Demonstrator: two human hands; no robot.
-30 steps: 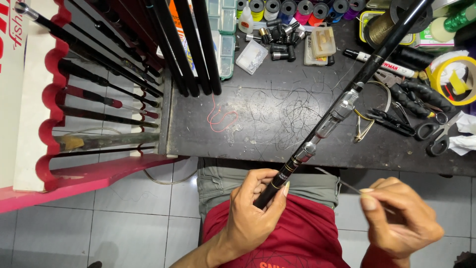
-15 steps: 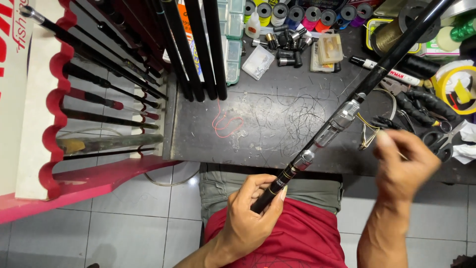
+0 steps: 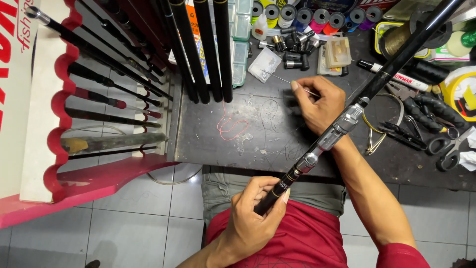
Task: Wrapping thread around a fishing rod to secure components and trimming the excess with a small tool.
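- One black fishing rod (image 3: 382, 74) runs diagonally, from upper right down toward the person's lap, crossing over the right forearm.
- Left hand (image 3: 255, 213) is wrapped tight round the rod's butt end, low centre, just above the red shirt (image 3: 317, 238).
- Two silver reel-seat fittings (image 3: 337, 131) sit on the rod, just up from the left hand.
- Right hand (image 3: 317, 101) is out over the dark surface (image 3: 223, 144), thumb & forefinger pinched on a thin wire or needle (image 3: 277, 77) – too fine to say which. It pokes up-left from the fingertips.
- So rod passes just right of the right hand, wire at that hand's tip, well apart from the left hand.
- Three black rod blanks (image 3: 208, 49) stand upright at the surface's back-left.
- Approx. seven rods lie in the red rack (image 3: 59, 99) at left.
- A row of thread spools (image 3: 307, 15), about eight, along the back.
- Two scissors (image 3: 448, 149) at far right, pliers (image 3: 426, 111) beside.
- One loop of red line (image 3: 233, 126) lies left of the right hand.
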